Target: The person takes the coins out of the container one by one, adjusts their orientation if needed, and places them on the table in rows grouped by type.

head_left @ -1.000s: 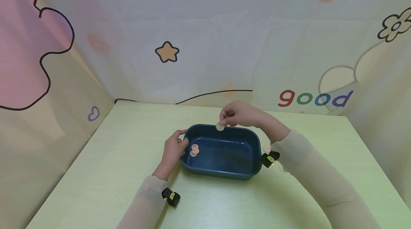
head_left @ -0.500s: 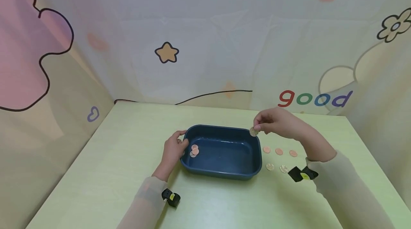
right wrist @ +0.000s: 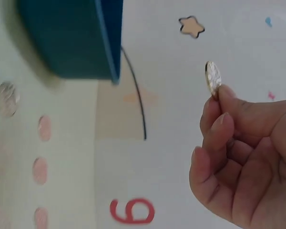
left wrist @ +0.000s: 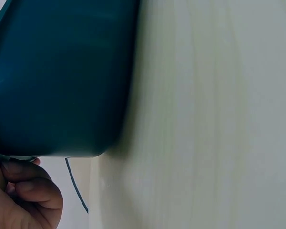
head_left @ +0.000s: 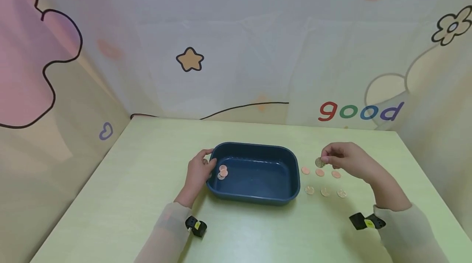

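Observation:
A dark blue rectangular tub (head_left: 254, 179) stands on the table. My left hand (head_left: 199, 171) grips its left end, thumb at the rim; curled fingers (left wrist: 35, 186) show beside the tub in the left wrist view. Inside, near that end, lie two copper-coloured coins (head_left: 223, 172) and one silvery coin (head_left: 221, 176), overlapping. To the tub's right, my right hand (head_left: 346, 158) pinches a shiny pale coin (right wrist: 213, 78) between thumb and fingers, held above the table. Below it are a row of three copper-coloured coins (head_left: 319, 172) and a nearer row of three silvery coins (head_left: 325, 192).
The pale green table (head_left: 147, 197) reaches back to a printed cloth (head_left: 236, 50) with a star and the word "good". More cloth hangs at both sides. Black camera units (head_left: 196, 226) sit on both sleeves.
My right hand has carried the pale coin from over the tub's back rim rightward to above the coin rows. Both rows have come fully into view. My left hand stays on the tub.

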Tool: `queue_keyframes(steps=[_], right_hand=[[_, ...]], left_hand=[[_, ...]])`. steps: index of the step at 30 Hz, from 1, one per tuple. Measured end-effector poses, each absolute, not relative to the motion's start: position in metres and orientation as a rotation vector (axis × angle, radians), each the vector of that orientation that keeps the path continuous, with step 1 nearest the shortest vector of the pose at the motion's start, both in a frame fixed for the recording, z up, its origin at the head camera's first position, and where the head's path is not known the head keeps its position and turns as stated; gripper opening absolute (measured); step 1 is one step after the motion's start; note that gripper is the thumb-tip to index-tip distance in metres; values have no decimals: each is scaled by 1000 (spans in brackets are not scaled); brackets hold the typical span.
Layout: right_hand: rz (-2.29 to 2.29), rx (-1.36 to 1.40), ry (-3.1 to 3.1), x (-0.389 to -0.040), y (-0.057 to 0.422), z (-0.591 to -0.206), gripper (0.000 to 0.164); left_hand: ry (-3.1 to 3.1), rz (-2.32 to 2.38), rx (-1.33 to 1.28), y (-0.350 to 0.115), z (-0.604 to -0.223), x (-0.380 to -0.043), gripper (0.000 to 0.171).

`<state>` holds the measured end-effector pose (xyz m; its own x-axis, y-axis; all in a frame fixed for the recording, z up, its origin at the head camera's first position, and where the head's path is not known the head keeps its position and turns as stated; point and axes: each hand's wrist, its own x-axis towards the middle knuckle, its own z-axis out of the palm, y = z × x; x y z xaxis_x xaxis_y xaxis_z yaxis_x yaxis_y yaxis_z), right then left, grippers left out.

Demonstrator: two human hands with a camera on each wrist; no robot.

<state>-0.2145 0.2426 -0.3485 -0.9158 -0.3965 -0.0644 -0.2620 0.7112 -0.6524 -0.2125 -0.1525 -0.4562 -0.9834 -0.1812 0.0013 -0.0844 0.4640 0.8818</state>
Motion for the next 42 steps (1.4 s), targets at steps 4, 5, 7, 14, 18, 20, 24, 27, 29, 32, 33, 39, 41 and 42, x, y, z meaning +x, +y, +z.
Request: queue_keyframes(steps=[4, 5, 7, 14, 18, 20, 24, 27, 29, 32, 33, 39, 41, 42], right_hand=[[-939, -433, 2764, -213, 261, -365, 14], [-929, -413, 2768, -213, 266, -369, 14], [-915, -384, 2766, -213, 275, -378, 14], [-904, -300, 2732, -211, 306, -401, 13], [-904, -243, 2696, -209, 321, -410, 15], [-907, -210, 2673, -209, 328, -413, 16], [-904, -147, 2638, -207, 338, -420, 17], [-902, -117, 2623, -206, 343, -422, 17], [-898, -113, 2622, -206, 346, -424, 16], [-888, -119, 2621, -205, 350, -427, 16], [-881, -124, 2623, -204, 351, -427, 17], [-835, -122, 2635, -205, 356, -432, 18], [-820, -119, 2642, -205, 357, -434, 18], [-813, -119, 2646, -205, 358, -436, 18]], left_hand=[[-2620, -1536, 249, -152, -455, -213, 43], [-2622, -1530, 250, -153, -455, -213, 43], [-2625, -1523, 248, -153, -455, -214, 43], [-2624, -1502, 241, -154, -456, -216, 43], [-2623, -1490, 234, -154, -456, -216, 43], [-2622, -1485, 233, -154, -456, -215, 43], [-2622, -1477, 230, -154, -455, -214, 43], [-2617, -1485, 238, -154, -455, -213, 43], [-2615, -1492, 247, -154, -456, -212, 43], [-2618, -1496, 256, -154, -456, -212, 43], [-2620, -1496, 256, -154, -456, -212, 44], [-2618, -1501, 244, -153, -456, -212, 44], [-2617, -1505, 243, -152, -456, -213, 44], [-2617, -1505, 243, -152, -456, -213, 44]])
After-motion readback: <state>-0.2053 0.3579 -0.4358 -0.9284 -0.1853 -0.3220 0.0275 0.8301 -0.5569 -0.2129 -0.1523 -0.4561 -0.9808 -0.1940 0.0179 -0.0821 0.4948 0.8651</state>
